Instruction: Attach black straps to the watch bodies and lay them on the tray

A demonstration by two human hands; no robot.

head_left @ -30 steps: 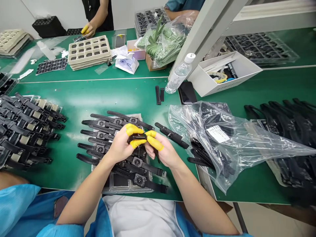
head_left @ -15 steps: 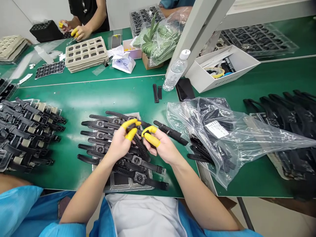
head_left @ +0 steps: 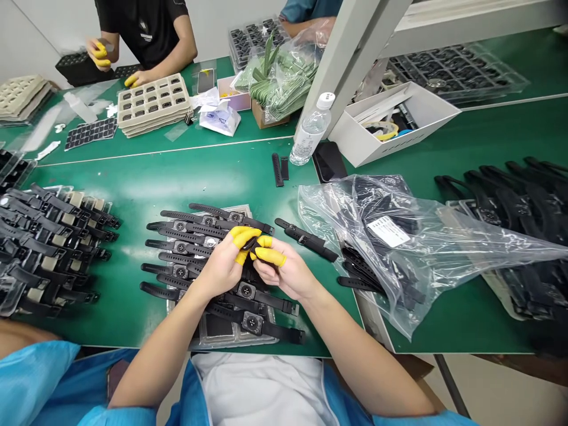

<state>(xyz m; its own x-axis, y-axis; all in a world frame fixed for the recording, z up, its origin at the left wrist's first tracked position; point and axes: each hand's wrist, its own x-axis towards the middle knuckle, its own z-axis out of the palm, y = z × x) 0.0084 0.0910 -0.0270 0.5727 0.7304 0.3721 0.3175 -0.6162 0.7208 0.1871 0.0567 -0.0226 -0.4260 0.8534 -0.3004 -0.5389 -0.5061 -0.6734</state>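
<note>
My left hand (head_left: 225, 260), with yellow finger cots, is closed around a dark smartwatch (head_left: 251, 243), mostly hidden by the fingers. Fingertips in yellow cots also cover my right hand (head_left: 288, 266), which pinches a black watch strap at the watch's edge; its end is hidden, so I cannot tell whether it is seated. Beneath both hands, a clear plastic tray (head_left: 222, 339) carries rows of strapped watches, sensor backs up, such as the watch (head_left: 252, 322) at the near side. Loose straps (head_left: 306, 239) lie just right of my hands.
A clear bag (head_left: 426, 236) of black straps lies at right, more watches (head_left: 510, 201) beyond it. Strapped watches (head_left: 44, 236) fill the left side. A water bottle (head_left: 310, 131), phone (head_left: 329, 161) and white box (head_left: 394, 142) stand behind. Across the table works a person (head_left: 146, 35) in black.
My two hands have come together, bringing the strap end in my right fingers against the watch in my left. Across the table, the person has raised one hand.
</note>
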